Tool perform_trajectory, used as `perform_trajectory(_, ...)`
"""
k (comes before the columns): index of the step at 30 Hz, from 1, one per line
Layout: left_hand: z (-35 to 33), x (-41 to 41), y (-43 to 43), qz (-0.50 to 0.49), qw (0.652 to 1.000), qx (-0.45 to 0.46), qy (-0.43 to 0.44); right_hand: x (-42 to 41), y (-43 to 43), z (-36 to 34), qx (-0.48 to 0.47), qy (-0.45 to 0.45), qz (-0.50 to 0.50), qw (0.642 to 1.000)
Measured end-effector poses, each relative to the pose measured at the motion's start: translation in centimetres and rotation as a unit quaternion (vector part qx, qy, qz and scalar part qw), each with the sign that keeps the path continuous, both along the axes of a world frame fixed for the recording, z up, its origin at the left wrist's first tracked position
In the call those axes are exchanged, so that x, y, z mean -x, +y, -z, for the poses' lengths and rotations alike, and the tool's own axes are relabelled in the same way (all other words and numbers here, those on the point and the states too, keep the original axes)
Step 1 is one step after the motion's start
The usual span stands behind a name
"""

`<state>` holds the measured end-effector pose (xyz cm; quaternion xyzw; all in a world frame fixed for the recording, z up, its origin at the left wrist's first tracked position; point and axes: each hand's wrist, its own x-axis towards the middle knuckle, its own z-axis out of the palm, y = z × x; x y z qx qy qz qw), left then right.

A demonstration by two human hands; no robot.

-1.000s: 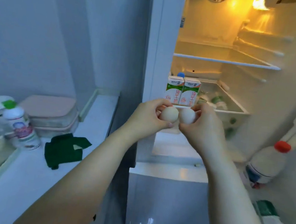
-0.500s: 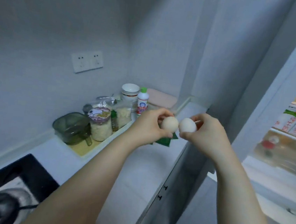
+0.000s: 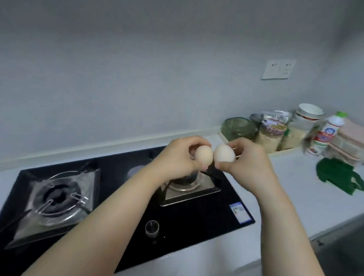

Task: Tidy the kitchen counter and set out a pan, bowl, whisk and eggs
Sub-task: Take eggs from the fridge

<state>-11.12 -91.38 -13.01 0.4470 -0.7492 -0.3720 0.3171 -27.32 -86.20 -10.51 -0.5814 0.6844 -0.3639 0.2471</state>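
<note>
My left hand [image 3: 178, 157] grips a pale egg [image 3: 204, 154] and my right hand [image 3: 250, 162] grips a second, whiter egg [image 3: 224, 153]. The two eggs touch each other in mid air, above the right burner [image 3: 188, 184] of a black gas hob [image 3: 122, 201]. Both forearms reach in from the bottom of the head view. No pan, bowl or whisk shows.
The hob's left burner [image 3: 58, 196] lies at lower left, a knob [image 3: 152, 227] at its front. On the white counter [image 3: 305, 195] at the back right stand a green jug [image 3: 238, 126], jars of food [image 3: 269, 135], a white bottle [image 3: 325, 135], pink boxes [image 3: 355, 142] and a green cloth [image 3: 341, 174].
My view has swung left from the open fridge to the hob. Both hands kept the eggs together and carried them over the right burner.
</note>
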Motion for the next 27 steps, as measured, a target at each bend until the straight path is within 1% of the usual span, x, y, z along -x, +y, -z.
perform_trajectory(4,0.9,-9.4,4.5,-0.074,0.996,-0.035,0.03,-8.4,1.6,1.0,-0.003,-0.03,-0.076,0.997)
perform_trajectory(6,1.1,-13.2,6.6,-0.116,0.99,-0.053,0.055,-11.7,2.3,1.0,-0.007,-0.026,-0.107,0.994)
perform_trajectory(8,1.0,-16.5,8.7,-0.151,0.984,-0.057,0.071,-14.5,2.9,1.0,-0.019,-0.025,-0.138,0.99)
perform_trajectory(14,1.5,-26.4,14.4,-0.292,0.952,-0.043,0.073,-25.0,4.2,1.7,-0.04,-0.017,-0.278,0.96)
perform_trajectory(18,1.8,-30.5,16.6,-0.381,0.921,-0.039,0.074,-30.5,4.0,2.6,-0.054,-0.004,-0.356,0.933)
perform_trajectory(20,1.8,-32.4,17.2,-0.442,0.891,-0.035,0.097,-33.5,3.3,2.8,-0.063,0.011,-0.399,0.915)
perform_trajectory(22,1.9,-33.5,17.5,-0.473,0.872,-0.045,0.12,-35.3,2.7,3.0,-0.07,0.014,-0.41,0.909)
perform_trajectory(27,2.8,-37.2,19.0,-0.529,0.825,-0.071,0.188,-40.2,2.2,4.0,-0.089,-0.023,-0.46,0.883)
